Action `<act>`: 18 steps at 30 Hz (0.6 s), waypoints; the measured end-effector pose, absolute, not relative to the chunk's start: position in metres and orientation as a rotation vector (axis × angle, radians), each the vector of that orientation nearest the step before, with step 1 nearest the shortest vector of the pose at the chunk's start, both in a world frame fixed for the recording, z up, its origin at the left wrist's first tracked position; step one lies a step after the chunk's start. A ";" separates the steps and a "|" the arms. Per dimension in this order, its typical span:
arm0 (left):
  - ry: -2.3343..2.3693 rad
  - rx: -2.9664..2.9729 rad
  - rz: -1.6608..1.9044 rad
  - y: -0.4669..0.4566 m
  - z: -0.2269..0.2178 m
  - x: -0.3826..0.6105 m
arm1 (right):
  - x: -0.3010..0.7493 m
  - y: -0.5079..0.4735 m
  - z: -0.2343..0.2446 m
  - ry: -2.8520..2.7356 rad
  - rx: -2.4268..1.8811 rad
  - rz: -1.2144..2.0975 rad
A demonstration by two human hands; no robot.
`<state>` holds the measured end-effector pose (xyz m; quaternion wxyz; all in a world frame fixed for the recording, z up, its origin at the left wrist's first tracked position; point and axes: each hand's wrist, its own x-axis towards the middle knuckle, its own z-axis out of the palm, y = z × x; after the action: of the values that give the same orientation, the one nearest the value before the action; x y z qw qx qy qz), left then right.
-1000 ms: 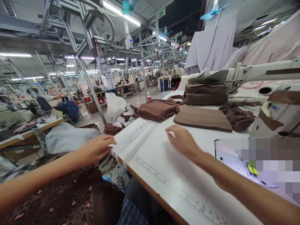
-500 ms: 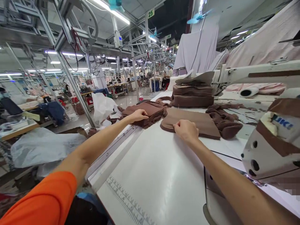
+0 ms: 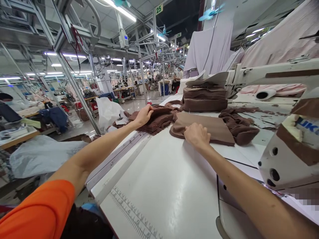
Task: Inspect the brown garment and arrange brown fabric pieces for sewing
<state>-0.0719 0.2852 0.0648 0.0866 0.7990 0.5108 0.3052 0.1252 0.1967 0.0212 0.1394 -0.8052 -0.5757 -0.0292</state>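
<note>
Brown fabric piles (image 3: 157,119) — two, left hand (image 3: 143,115) gripping one, right hand (image 3: 196,135) clutching flat brown piece (image 3: 214,127).

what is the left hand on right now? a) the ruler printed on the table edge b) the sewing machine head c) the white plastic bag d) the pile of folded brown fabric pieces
d: the left hand rests with curled fingers on the pile of folded brown fabric pieces, while the right hand lies on the flat brown piece beside it.
</note>
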 end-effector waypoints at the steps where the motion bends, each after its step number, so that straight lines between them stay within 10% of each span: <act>1: 1.499 2.396 0.916 0.281 0.068 -0.071 | 0.124 0.192 0.022 -1.710 -2.297 -0.144; 18: 0.888 2.547 -0.054 0.128 0.075 -0.044 | 0.114 0.010 -0.023 -2.247 -1.353 -0.186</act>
<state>-0.0441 0.1276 0.0753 0.2202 0.9209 0.3211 -0.0194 0.1145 0.0102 -0.0234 0.2531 -0.4977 -0.8268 -0.0686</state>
